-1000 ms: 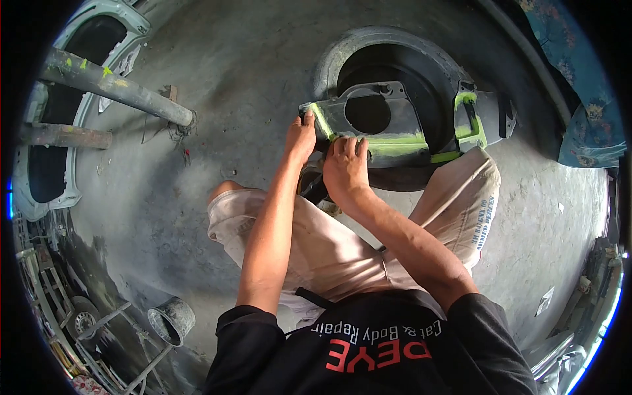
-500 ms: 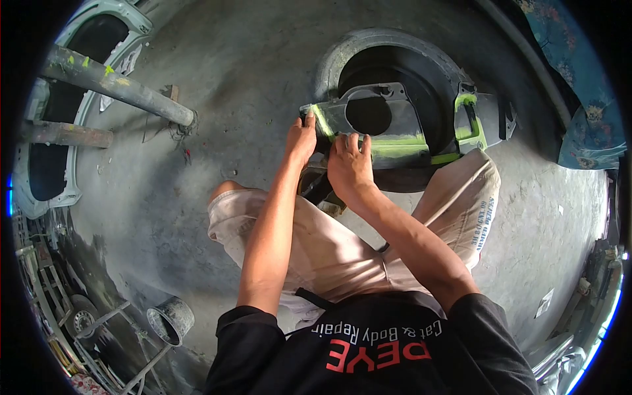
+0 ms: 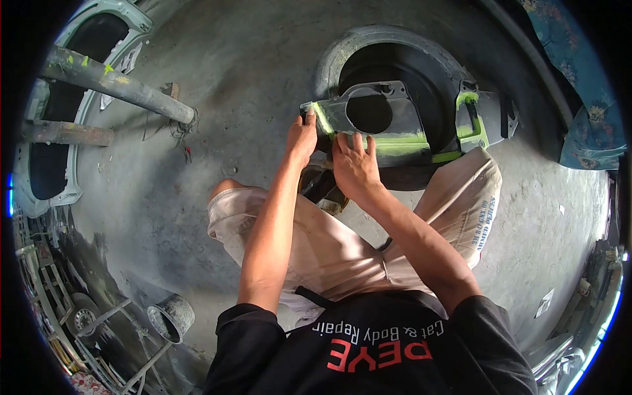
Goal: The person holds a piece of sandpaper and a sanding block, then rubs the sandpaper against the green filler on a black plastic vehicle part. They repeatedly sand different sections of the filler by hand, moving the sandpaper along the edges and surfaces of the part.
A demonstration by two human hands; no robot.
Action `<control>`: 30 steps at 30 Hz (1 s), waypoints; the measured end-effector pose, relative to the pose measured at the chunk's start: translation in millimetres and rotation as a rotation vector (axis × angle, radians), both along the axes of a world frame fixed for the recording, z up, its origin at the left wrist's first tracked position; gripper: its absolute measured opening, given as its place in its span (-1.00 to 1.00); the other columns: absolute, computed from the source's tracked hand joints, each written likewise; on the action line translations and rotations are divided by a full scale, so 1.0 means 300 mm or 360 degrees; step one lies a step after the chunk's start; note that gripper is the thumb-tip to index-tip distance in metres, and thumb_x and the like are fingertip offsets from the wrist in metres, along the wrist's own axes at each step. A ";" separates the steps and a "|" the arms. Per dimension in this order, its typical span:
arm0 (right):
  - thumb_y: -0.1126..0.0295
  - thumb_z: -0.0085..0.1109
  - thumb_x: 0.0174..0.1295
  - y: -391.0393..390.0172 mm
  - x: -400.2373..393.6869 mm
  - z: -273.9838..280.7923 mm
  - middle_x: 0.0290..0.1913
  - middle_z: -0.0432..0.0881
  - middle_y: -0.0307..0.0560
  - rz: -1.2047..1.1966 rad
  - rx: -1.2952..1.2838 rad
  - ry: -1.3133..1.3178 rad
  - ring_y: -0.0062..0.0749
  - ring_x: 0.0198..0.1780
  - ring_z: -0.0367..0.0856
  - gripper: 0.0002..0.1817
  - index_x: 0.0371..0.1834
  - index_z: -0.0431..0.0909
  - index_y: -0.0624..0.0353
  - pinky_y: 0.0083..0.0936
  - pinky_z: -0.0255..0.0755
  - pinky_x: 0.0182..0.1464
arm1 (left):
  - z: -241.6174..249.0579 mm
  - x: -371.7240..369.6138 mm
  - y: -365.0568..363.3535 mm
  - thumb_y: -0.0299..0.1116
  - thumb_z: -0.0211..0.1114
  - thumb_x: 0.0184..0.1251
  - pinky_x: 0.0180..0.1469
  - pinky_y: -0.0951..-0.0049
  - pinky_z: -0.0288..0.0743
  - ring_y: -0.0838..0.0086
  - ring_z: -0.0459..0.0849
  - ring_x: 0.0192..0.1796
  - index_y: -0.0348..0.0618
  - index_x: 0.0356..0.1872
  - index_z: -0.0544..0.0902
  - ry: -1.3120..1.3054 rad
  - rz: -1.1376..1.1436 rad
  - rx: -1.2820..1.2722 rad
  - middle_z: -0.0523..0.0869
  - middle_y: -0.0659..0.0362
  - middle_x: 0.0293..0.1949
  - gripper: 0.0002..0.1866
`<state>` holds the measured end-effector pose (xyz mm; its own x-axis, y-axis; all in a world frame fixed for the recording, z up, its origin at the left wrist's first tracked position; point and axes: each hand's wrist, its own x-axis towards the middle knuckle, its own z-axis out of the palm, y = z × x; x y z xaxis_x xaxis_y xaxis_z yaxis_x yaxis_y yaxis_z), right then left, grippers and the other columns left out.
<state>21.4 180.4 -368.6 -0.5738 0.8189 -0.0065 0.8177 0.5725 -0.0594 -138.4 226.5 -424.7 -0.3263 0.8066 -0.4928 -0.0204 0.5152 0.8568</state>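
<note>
A dark grey panel lies between one and two o'clock, over a dusty, thick-walled tyre. Its matte face has a large round opening, chalky lime-green bands along the six o'clock edge and across the nine o'clock end. Toward three o'clock, more green outlines an angular recess. The right hand has its fingers slightly spread, tips on the lower band. The left hand touches the nine o'clock corner; whether it pinches there, I cannot tell.

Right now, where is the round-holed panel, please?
In the head view, the round-holed panel lies upper right of centre, over the tyre, its left end at the left hand.
</note>
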 end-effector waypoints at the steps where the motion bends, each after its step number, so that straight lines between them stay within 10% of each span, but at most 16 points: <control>1: 0.40 0.13 0.25 0.007 -0.007 -0.004 0.32 0.45 0.01 -0.0006 -0.0067 -0.0028 0.00 0.37 0.34 -0.43 0.35 0.47 0.38 0.15 0.19 0.42 | -0.017 -0.005 0.001 0.19 0.01 0.62 0.57 0.22 0.22 0.00 0.28 0.59 -0.51 0.55 0.16 -0.0018 -0.0001 -0.0009 0.29 -0.31 0.53 -0.11; 30: 0.38 0.10 0.26 -0.059 -0.019 0.017 0.34 0.44 0.05 -0.0043 0.0002 -0.0093 -0.01 0.37 0.33 -0.50 0.27 0.53 0.37 0.15 0.14 0.44 | 0.033 0.007 -0.005 0.20 0.01 0.62 0.58 0.21 0.21 -0.02 0.26 0.60 -0.52 0.55 0.15 0.0000 0.0055 -0.0093 0.26 -0.33 0.55 -0.10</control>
